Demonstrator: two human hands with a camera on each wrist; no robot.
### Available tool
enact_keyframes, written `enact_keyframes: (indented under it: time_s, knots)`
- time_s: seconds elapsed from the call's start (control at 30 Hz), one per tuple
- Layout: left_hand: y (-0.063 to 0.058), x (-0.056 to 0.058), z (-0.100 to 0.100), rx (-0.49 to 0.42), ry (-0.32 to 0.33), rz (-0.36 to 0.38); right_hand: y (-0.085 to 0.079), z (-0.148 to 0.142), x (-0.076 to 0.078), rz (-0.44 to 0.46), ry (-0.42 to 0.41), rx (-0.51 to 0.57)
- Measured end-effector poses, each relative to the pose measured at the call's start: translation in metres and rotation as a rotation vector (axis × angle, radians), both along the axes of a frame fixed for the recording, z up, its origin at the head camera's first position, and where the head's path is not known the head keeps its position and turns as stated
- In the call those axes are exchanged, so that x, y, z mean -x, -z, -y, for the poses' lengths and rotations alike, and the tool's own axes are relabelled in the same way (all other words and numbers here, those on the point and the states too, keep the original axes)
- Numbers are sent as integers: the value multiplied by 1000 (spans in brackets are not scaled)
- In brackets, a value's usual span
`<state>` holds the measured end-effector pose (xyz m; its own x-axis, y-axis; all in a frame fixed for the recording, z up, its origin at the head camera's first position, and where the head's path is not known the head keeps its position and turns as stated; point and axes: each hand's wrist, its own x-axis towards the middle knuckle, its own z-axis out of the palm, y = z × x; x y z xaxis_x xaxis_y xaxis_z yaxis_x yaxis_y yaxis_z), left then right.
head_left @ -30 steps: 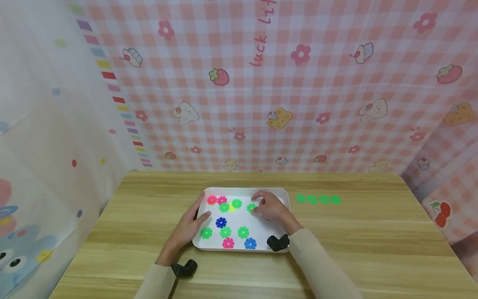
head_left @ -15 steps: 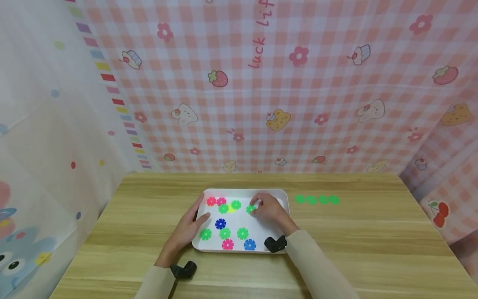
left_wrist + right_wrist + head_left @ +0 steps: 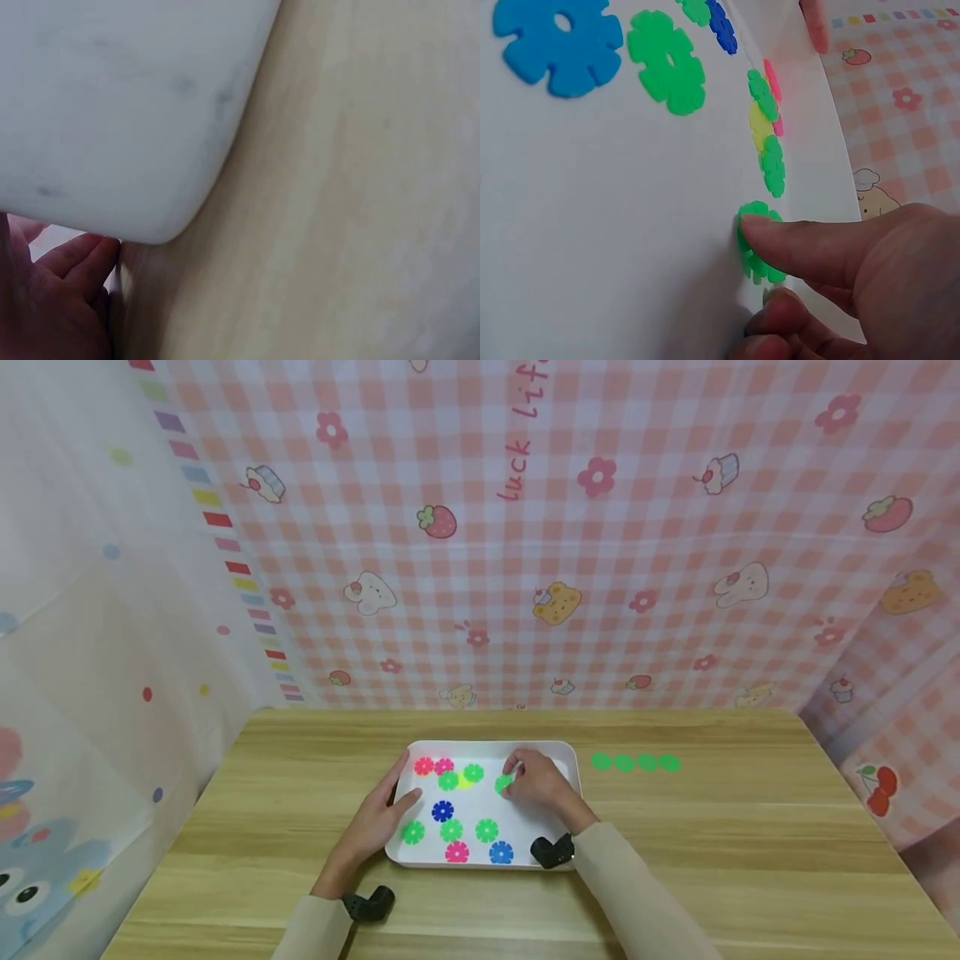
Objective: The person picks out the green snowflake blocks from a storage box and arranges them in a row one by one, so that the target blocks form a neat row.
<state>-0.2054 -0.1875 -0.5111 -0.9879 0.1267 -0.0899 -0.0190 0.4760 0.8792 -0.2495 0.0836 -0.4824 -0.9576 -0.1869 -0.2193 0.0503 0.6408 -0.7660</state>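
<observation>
In the head view my left hand (image 3: 379, 814) grips the left side of a white tray (image 3: 532, 858), thumb over the rim and fingers outside. The left wrist view shows those fingers (image 3: 82, 266) beside the tray's wall. My right hand (image 3: 542, 783) is inside the tray at the right, pinching a green notched plastic snowflake disc (image 3: 761, 259); the thumb lies across its face and the other fingers are curled below. Around it in the tray lie more discs: several green (image 3: 487, 830), pink (image 3: 457, 852), yellow (image 3: 465, 780), dark blue (image 3: 442, 811) and lighter blue (image 3: 501, 852).
Several green discs (image 3: 624, 762) lie in a row on the wooden table (image 3: 750, 852), right of the tray. A pink checked cloth (image 3: 480, 552) hangs behind the table. Black devices (image 3: 552, 851) are worn at both wrists.
My right thumb and index finger have drawn in around the green disc at the tray's right side. The left hand stays on the tray; the head view has shifted slightly.
</observation>
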Motion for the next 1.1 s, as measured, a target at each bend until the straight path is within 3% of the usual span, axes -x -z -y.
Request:
enact_keyframes:
  time_s: [0.23,0.77,1.1]
  knots:
    - [1,1,-1,-5,-2,15,-2,-1,0,27,-8,14]
    - [-2,0,0,-16,1,14,-29,-15,-7,-133,-12,53]
    - [-1,-1,1,-19,9,14,-40,-38,-12,-144,31,90]
